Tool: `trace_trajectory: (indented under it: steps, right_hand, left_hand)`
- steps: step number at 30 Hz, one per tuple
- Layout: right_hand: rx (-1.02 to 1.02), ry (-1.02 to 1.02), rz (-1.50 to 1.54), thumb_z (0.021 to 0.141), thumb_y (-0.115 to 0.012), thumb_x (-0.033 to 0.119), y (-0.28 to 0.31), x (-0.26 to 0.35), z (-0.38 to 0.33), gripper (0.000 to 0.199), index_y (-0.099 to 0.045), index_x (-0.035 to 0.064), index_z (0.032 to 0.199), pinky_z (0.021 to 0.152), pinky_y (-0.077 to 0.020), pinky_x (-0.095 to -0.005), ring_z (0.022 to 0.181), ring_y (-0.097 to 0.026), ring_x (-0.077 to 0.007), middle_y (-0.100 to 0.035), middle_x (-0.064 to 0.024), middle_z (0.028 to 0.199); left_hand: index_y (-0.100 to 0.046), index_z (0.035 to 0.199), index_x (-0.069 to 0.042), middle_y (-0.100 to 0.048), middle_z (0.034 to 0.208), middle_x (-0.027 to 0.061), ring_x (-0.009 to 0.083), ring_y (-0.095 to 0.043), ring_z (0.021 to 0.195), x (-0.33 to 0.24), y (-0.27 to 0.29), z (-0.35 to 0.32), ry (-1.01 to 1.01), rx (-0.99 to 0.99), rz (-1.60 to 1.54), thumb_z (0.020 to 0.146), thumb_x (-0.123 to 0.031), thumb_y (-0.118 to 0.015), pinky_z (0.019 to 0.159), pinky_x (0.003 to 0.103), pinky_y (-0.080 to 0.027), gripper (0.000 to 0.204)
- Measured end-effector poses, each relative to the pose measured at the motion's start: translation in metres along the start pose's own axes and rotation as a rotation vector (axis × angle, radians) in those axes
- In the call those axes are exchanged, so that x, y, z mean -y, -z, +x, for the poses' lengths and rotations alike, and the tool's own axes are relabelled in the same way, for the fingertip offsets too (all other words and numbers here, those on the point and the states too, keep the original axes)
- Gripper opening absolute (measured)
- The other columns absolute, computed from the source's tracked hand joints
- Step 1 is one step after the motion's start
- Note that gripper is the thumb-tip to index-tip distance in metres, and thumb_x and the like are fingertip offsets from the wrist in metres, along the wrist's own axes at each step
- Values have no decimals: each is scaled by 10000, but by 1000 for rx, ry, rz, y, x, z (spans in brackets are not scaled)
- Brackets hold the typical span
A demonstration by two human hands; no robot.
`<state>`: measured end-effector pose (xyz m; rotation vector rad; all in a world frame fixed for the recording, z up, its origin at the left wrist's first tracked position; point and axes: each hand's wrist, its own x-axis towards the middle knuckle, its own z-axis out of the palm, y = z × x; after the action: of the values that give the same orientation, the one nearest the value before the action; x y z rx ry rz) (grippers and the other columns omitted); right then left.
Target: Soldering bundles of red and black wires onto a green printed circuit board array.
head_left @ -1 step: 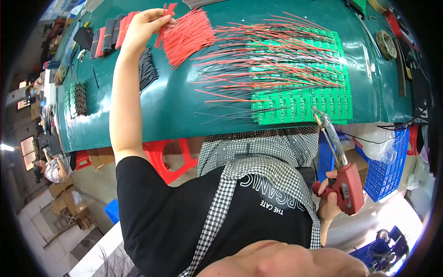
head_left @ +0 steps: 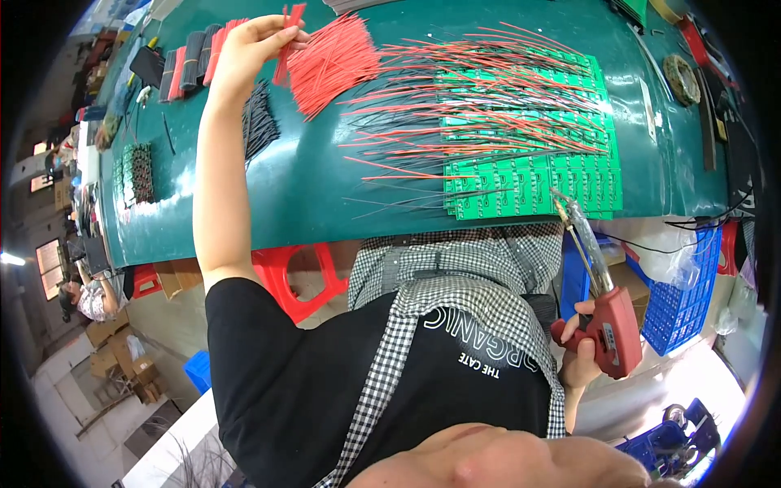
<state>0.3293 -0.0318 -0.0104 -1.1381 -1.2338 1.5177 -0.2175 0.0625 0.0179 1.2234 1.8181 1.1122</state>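
The left hand (head_left: 248, 49) is pinching a few red wires (head_left: 286, 28) above the red wire bundle (head_left: 333, 61) on the table (head_left: 325, 195), best drawn out singly, while the right hand (head_left: 579, 358) is gripping a red soldering gun (head_left: 606, 325) near the green circuit boards (head_left: 529, 179).

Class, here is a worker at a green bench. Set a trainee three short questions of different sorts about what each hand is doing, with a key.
1. True or false: the left hand is raised over the pile of red wires.
2. Which tool does the right hand hold? A) scissors B) red soldering gun C) tweezers
3. Fill in: the green circuit boards lie under loose red and ____ wires.

Key: 1 true; 2 B, the red soldering gun; 3 black.
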Motion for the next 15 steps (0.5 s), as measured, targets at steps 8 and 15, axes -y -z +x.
trace_trajectory:
  steps: [8,15]
  right_hand:
    - [-51,-5,-75,813,-684,433,-6,2,4,682,-455,-58,1228,519,-418,-249,588,-522,-148,-578,-161,1043]
    - [31,22,-23,840,-684,375,4,-2,4,703,-410,-51,1327,628,-473,-308,656,-545,-152,-590,-181,1141]
  left_hand:
    - [-589,1101,91,-686,949,173,229,-677,859,20,-33,-85,-216,-286,-258,881,1,-608,818,323,-527,238]
    - [-637,1049,71,-685,947,177,259,-679,854,60,-63,-112,-301,-437,-580,885,-7,-620,799,327,-535,182]
